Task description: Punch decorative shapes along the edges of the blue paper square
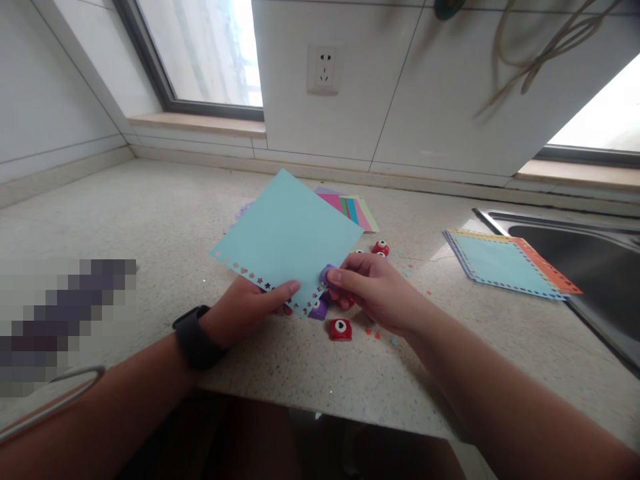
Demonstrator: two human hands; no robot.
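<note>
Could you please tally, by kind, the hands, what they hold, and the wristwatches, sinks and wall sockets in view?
Hands (left hand, right hand): 2
Held light-blue sheet: 1
Held purple craft punch: 1
Black wristwatch: 1
Sink: 1
Wall socket: 1
Total: 7

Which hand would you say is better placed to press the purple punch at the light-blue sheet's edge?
Probably the right hand: it holds the purple punch at the light-blue sheet, while the left hand is occupied gripping that sheet.
</note>
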